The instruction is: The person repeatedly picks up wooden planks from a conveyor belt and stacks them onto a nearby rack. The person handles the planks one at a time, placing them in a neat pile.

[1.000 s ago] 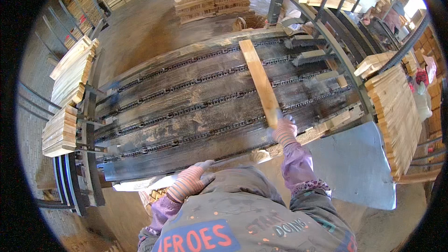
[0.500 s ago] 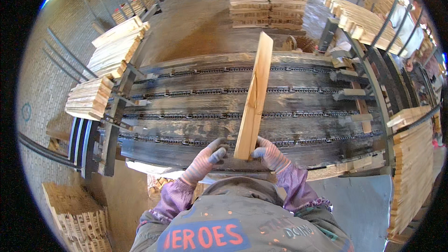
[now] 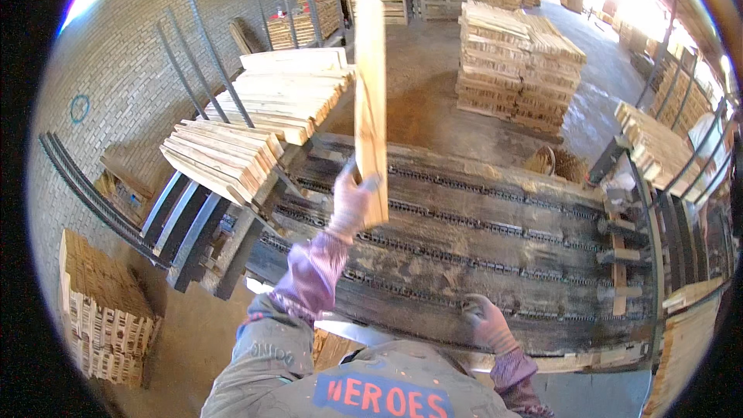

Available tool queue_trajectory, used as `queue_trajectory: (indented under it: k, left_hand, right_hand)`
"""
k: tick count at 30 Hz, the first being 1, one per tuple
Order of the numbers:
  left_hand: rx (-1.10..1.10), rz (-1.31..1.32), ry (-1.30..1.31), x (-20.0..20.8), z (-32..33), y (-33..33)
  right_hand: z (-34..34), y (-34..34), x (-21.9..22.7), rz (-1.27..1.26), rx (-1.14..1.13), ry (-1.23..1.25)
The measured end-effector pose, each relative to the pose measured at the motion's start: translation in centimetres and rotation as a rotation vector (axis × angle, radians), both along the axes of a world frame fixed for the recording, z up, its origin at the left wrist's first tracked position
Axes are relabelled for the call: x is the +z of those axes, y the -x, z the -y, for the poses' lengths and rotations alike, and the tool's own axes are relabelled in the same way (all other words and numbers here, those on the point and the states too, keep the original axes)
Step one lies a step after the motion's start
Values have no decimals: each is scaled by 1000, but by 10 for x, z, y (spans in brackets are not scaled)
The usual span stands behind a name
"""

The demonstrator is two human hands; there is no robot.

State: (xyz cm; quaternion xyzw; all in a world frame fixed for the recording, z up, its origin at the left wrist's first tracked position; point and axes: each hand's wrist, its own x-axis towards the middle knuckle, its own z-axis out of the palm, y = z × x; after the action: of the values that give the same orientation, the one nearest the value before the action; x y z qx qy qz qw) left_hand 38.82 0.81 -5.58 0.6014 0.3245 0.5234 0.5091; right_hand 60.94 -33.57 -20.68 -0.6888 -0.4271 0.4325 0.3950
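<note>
My left hand (image 3: pixel 354 200), in a striped work glove, is closed around the lower part of a pale wooden board (image 3: pixel 371 101). The board stands nearly upright above the left side of the chain conveyor (image 3: pixel 480 241), its top end reaching past the left rack. On that rack, just left of the board, lie a front row of boards (image 3: pixel 220 156) and a longer row of boards (image 3: pixel 286 91) behind. My right hand (image 3: pixel 487 323), also gloved, hovers over the conveyor's near edge with fingers loosely bent and apart, holding nothing.
Metal posts (image 3: pixel 220 58) rise behind the left rack. A stack of boards (image 3: pixel 108 313) stands on the floor at lower left, and a large stack (image 3: pixel 518 62) beyond the conveyor. More boards (image 3: pixel 658 151) lie on the right rack.
The board has gone from between both hands to my left hand alone, moving left and upward. My right hand has let go of it. The view has turned left.
</note>
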Motion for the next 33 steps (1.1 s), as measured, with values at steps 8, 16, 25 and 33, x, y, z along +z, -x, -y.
queue_trajectory:
  k: [8, 16, 25, 33]
  left_hand:
    - [587, 263, -228, 86, -283, 0]
    - [861, -679, 156, 97, -449, -7]
    - [604, -444, 290, 115, -412, -11]
    - [-560, -388, -600, -48, -87, -82]
  right_hand:
    - [-36, 29, -43, -105, -96, -61]
    - [-51, 34, 26, -92, -307, 87]
    - [-89, -3, 3, -124, -211, 155]
    - [-110, 34, 72, -272, -181, 118]
